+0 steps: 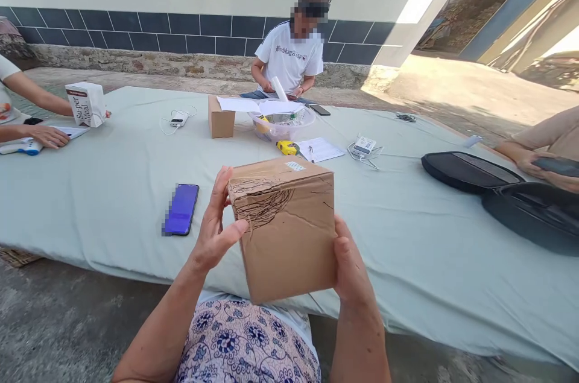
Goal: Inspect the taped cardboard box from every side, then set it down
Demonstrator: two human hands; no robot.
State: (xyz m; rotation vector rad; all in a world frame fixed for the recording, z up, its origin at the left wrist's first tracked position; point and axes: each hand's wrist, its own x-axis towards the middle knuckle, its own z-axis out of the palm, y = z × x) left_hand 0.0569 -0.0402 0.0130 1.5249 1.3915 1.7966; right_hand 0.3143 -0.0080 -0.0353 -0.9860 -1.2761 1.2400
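Just one box (pixel 289 232), two hands (pixel 212 235) (pixel 350 268)

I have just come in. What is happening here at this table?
The person wearing the camera holds a brown cardboard box in both hands over the near edge of a cloth-covered table: the left hand at its upper left corner, the right hand on its right side. A blue phone lies on the cloth nearby. Across the table, a person in a white T-shirt sits behind a clear bowl and a smaller box.
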